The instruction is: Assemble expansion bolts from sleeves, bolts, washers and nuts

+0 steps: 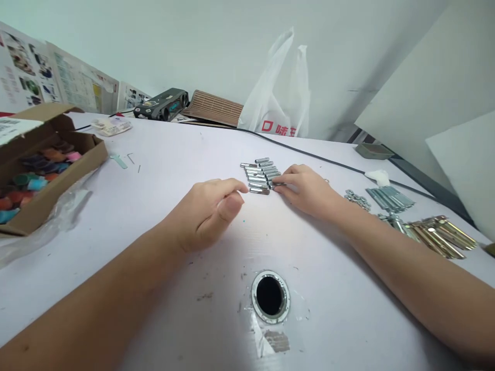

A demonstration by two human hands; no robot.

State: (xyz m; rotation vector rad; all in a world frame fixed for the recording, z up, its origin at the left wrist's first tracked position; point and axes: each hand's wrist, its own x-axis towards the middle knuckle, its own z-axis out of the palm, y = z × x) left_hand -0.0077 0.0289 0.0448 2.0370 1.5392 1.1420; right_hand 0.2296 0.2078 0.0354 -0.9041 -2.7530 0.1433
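Two columns of short, shiny metal sleeves [257,176] lie side by side in the middle of the white table. At the near end of the right column, my right hand [309,190] has its thumb and fingers closed on one metal sleeve [279,184], partly hidden by the fingertips. My left hand [211,211] is held thumb-up to the left of the columns, holding nothing, its fingers stretched and the thumb a little apart. Its fingertips come close to the left end of the nearest sleeve [259,191]; whether they touch it I cannot tell.
To the right lie nuts [356,200], silvery rods [390,198] and brass-coloured bolts [441,236]. A cardboard box [93,154] of colourful pieces stands left. A ringed hole [287,299] opens in the near tabletop [185,319]. A black cable [309,154] runs behind, before a plastic bag [266,98].
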